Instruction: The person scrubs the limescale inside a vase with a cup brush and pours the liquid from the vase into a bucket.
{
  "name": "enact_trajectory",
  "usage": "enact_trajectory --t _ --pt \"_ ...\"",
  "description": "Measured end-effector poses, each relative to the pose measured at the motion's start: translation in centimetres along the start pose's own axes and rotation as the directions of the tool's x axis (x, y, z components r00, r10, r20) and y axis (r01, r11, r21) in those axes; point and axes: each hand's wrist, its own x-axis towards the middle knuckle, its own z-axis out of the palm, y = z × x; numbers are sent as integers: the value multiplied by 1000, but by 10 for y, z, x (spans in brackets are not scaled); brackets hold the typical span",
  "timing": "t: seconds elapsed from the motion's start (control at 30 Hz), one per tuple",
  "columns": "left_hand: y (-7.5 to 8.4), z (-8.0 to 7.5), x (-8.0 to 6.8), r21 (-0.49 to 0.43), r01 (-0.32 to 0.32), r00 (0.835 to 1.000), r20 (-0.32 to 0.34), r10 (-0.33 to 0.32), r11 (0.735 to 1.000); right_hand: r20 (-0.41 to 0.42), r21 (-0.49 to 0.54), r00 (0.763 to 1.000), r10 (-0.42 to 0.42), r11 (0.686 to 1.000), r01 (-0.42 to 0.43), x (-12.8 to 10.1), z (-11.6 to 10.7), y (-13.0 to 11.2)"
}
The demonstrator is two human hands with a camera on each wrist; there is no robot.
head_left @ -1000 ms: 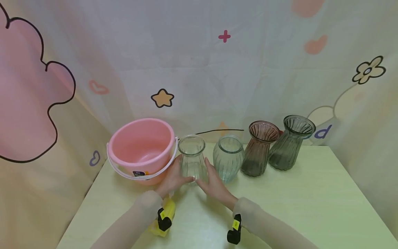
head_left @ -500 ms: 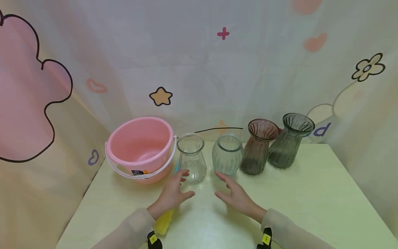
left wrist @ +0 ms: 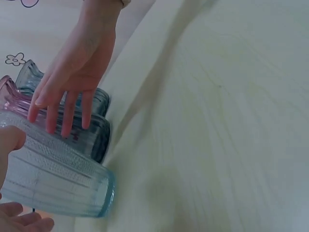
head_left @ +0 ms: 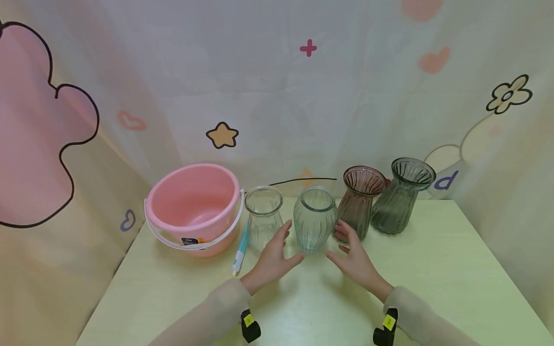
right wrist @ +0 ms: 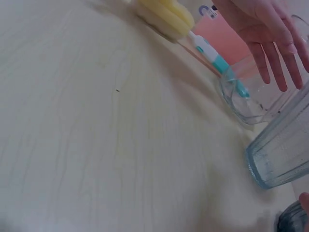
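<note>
Head view: a pale blue ribbed glass vase (head_left: 314,219) stands upright on a light wooden table (head_left: 433,283), second in a row of four vases, between a clear glass vase (head_left: 263,218) and a pink fluted glass vase (head_left: 360,199). The left hand (head_left: 273,259) and right hand (head_left: 357,257) flank it, fingers straight and spread, gripping nothing — whether the fingertips touch the glass cannot be told. Being glass, it is likely rigid, smooth, fairly heavy and breakable; the rounded belly below the narrower neck looks the safest place to grip, with both palms. A dark green fluted glass vase (head_left: 402,197) ends the row, and a pink plastic bucket (head_left: 195,206) sits at left.
</note>
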Motion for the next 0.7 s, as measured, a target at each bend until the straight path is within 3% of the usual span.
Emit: enact_trajectory --t 0.23,0.4,0.57,0.7 --pt "1 13 26 -100 97 995 -8 -98 990 123 88 992 -18 996 8 22 -14 6" --pt "-2 14 37 -142 96 995 24 -94 985 186 96 982 17 995 -35 32 -15 4" --pt "6 9 37 -276 84 996 24 -81 958 141 90 989 49 994 -62 35 -7 2" --pt "11 6 32 -314 66 998 6 -67 947 66 71 997 51 996 -55 32 -3 0"
